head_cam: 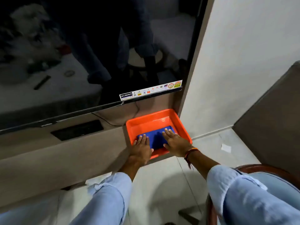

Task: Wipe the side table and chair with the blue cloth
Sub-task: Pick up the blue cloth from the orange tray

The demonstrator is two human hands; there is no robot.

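A folded blue cloth (pixel 156 137) lies flat inside an orange tray (pixel 151 118) on the right end of a low beige shelf. My left hand (pixel 142 147) rests palm down on the cloth's left end, fingers spread, thumb at the cloth's near edge. Over the cloth's right end my right hand (pixel 174 141) lies flat with its fingers spread. Neither hand has gripped the cloth. A round dark wooden chair or side table (pixel 266 169) shows partly at the lower right, behind my right sleeve.
A large black television (pixel 97 54) hangs above the shelf (pixel 65 156), with a black box (pixel 77 129) and cable under it. A white wall (pixel 235 62) and a grey-brown cabinet (pixel 276 119) stand to the right. A scrap of white paper (pixel 226 148) lies on the tiled floor.
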